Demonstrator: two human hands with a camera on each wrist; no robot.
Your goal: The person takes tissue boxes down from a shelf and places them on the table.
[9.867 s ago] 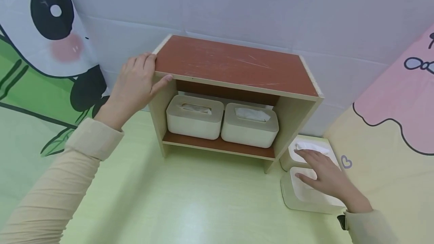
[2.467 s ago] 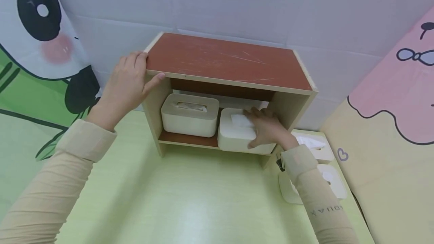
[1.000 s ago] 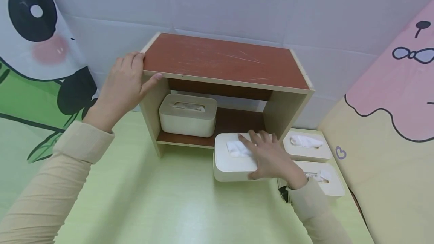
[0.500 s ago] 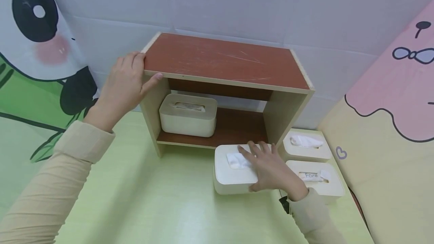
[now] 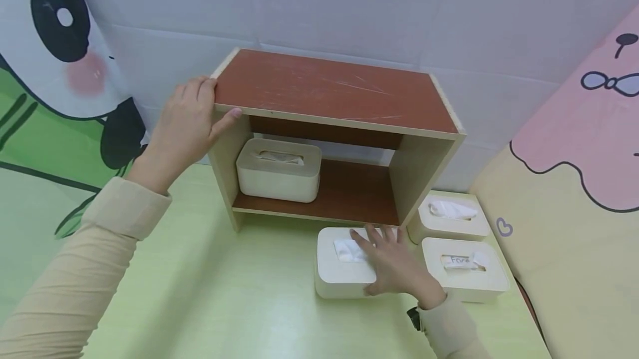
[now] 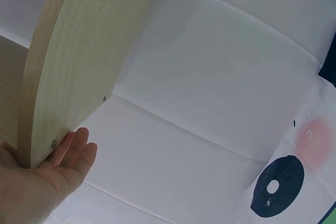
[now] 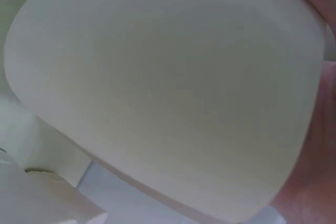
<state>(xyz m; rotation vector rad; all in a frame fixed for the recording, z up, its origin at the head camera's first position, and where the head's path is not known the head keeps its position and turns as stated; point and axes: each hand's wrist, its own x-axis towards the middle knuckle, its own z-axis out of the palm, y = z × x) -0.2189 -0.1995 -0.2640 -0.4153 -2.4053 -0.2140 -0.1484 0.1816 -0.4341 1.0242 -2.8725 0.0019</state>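
Note:
A cream tissue box (image 5: 344, 262) with white tissue showing is in front of the small shelf (image 5: 329, 92). My right hand (image 5: 394, 264) grips it across its right part, thumb on the near side and fingers towards the far edge. Whether its base touches the table, I cannot tell. The same tissue box (image 7: 168, 93) fills most of the right wrist view, with my right hand (image 7: 310, 166) along the right edge. My left hand (image 5: 182, 126) holds the shelf's upper left corner, thumb over the front edge. In the left wrist view its fingers (image 6: 79, 156) lie along the outer side panel.
Another tissue box (image 5: 278, 173) stands in the left half of the shelf's compartment. Two more tissue boxes, a rear one (image 5: 451, 217) and a front one (image 5: 464, 276), stand right of the shelf. Cloth-covered walls (image 5: 339, 9) enclose the back and sides.
My right hand has taken the right tissue box out of the compartment, then brought it forward and down in front of the shelf. My left hand stays on the shelf corner.

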